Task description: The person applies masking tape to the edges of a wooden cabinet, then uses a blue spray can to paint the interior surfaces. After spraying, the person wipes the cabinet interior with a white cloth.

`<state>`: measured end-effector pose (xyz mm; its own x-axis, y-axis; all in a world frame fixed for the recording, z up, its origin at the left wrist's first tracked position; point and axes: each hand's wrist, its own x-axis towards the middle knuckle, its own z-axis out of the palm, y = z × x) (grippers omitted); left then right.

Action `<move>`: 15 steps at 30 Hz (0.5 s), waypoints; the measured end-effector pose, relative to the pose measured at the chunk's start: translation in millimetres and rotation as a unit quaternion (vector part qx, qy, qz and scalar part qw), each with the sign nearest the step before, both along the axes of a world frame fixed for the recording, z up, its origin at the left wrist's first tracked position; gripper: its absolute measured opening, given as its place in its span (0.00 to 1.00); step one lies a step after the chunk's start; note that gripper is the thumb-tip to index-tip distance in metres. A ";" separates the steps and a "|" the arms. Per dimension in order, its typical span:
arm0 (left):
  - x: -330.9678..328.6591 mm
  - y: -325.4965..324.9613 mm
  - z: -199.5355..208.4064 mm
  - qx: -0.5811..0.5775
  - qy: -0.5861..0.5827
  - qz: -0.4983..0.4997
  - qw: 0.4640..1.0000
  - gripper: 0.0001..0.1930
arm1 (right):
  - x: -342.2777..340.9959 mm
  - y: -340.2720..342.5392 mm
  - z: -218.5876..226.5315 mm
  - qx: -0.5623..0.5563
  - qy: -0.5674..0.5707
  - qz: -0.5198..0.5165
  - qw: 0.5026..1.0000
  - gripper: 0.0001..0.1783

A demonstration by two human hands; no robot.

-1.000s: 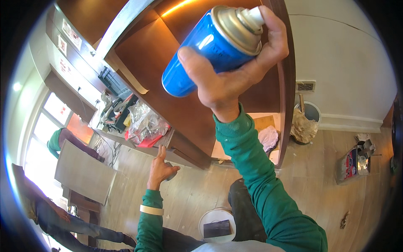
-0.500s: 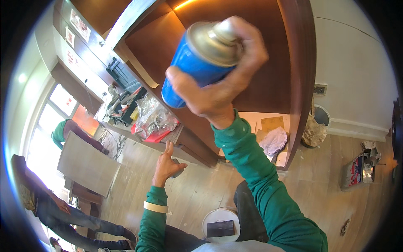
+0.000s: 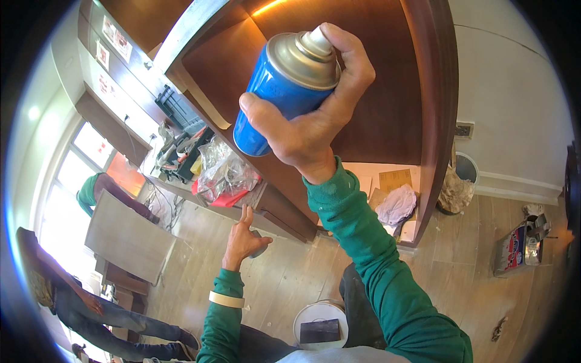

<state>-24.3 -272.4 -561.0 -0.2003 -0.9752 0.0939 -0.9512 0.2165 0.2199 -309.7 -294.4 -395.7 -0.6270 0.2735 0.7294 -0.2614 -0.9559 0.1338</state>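
Observation:
My right hand [image 3: 318, 130] is wrapped round a blue spray can [image 3: 272, 97] with a metal top. The can is tilted and held up before an open brown wooden cabinet [image 3: 375, 115]. My index finger rests on its nozzle; whether any spray comes out cannot be seen. Lower and to the left, my left hand [image 3: 239, 243] is partly closed round a small grey piece [image 3: 262, 246], mostly hidden by the hand, its kind unclear. The index finger of that hand points forward, toward the cabinet's base.
A pinkish cloth [image 3: 397, 202] and brown sheets [image 3: 394, 179] lie on the cabinet's bottom board. Right of it stand a cloth-draped bucket [image 3: 455, 189] and a metal tin [image 3: 510, 251]. Clear plastic [image 3: 223, 172] covers the counter's end. A dark block [image 3: 319, 331] sits below me. Two people are at left.
The spray can and my right hand, blurred before, are now steadier and slightly lower to the left. My left hand has barely shifted. The view has moved a little.

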 end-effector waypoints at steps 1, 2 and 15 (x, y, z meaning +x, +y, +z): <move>1.3 0.3 -1.0 -0.007 -0.003 -0.004 1.000 0.57 | 0.1 0.8 0.5 -0.013 -0.008 0.003 1.000 0.45; 1.8 0.6 -1.1 -0.014 -0.006 -0.008 1.000 0.57 | -0.5 2.3 1.9 -0.027 -0.016 0.006 0.999 0.43; 0.2 5.5 2.4 0.015 0.000 0.017 1.000 0.57 | -38.2 12.2 12.8 -0.017 -0.034 -0.076 0.996 0.47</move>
